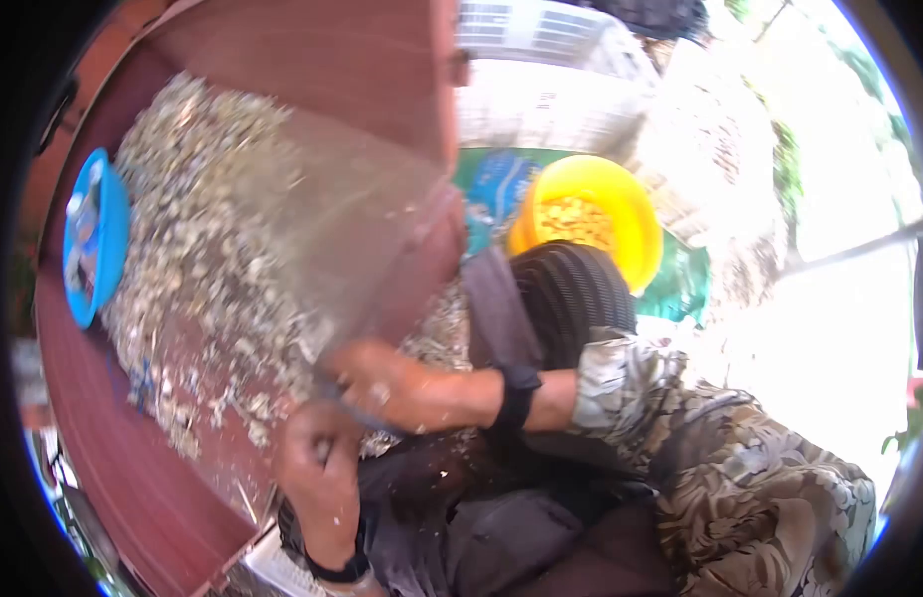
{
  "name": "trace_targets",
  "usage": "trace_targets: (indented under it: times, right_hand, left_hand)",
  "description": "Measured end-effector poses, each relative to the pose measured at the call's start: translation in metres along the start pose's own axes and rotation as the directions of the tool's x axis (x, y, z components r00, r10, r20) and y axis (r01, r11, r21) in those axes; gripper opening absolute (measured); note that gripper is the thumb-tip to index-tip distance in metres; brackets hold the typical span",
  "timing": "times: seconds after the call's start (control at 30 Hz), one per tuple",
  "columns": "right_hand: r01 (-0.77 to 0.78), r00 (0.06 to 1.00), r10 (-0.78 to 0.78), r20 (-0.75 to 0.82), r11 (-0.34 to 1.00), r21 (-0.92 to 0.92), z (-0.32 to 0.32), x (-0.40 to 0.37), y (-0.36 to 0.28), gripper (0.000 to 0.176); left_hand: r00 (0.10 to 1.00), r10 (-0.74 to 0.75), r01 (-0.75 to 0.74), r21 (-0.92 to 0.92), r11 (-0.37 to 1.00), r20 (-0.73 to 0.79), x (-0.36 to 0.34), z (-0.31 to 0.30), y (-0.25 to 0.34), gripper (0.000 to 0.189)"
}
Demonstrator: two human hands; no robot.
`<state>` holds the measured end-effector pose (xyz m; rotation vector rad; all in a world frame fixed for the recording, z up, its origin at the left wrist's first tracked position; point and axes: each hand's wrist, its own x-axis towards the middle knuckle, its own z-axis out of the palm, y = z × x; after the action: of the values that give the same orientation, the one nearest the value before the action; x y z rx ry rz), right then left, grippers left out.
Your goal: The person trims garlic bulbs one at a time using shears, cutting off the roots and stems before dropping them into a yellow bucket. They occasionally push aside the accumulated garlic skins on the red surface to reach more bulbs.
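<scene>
My left hand [320,460] is at the lower middle, its fingers curled in toward the palm. A small dark thing seems to sit in its grip, but blur hides what it is. Close above it, my right hand [367,380] reaches in from the right with fingers bent together; whatever they pinch is smeared by motion. Both hands are over the near edge of a reddish-brown tray-like surface [93,418]. Beyond them spreads a heap of small pale grey and tan pieces [198,199], shell-like in look, with loose bits scattered close to the hands.
A blue basin [111,239] stands at the heap's left edge with small items inside. On the right, a yellow bucket [636,224] holds yellowish pieces. Behind it are white crates [541,104]. A brown panel [352,60] rises at the back, and my dark-clothed lap [481,537] is below.
</scene>
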<state>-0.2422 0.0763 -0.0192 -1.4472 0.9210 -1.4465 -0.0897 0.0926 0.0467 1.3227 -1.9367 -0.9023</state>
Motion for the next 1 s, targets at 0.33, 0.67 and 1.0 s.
trace_targets:
  times: [0.33,0.67,1.0]
  right_hand:
    - [-0.216,0.964,0.23,-0.133,0.97,0.115,-0.051,-0.052,-0.124,0.02]
    - [-0.387,0.87,-0.01,-0.494,0.608,-0.694,-0.178,-0.066,-0.121,0.024]
    - [-0.137,0.989,0.102,-0.104,0.892,-0.431,-0.061,0.068,-0.065,0.047]
  left_hand:
    - [0.903,-0.278,0.315,0.064,0.947,-0.329,-0.129,-0.077,0.002,0.035]
    - [0.922,-0.131,0.303,0.466,0.831,-0.365,-0.168,-0.136,-0.084,0.042]
    - [0.981,0.113,0.002,0.588,0.809,-0.158,0.031,-0.011,-0.122,0.046]
